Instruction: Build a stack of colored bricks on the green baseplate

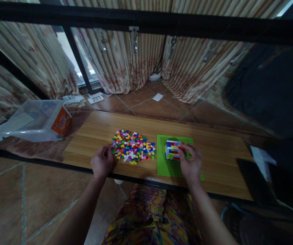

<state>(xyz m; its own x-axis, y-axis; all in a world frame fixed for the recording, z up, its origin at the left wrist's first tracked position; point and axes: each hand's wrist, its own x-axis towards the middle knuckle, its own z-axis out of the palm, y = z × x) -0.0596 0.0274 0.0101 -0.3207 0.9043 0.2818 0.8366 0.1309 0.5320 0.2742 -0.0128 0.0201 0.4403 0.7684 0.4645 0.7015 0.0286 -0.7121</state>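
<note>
A heap of small bricks in many colours (133, 147) lies in the middle of the wooden table (220, 160). My left hand (102, 161) rests at the heap's left edge, fingers curled at the nearest bricks; what they hold is hidden. To the right lies a green baseplate (168, 166) with a small multicoloured block of stacked bricks (172, 149) on it. My right hand (191, 161) is at the block's right side, its fingers pinched on a red brick (182, 148) at the block's top right.
A clear plastic box (35, 119) with an orange label lies on its side at the table's far left. Dark flat objects and a white paper (261, 160) sit at the right end. Curtains, a black frame and papers on the tiled floor lie beyond.
</note>
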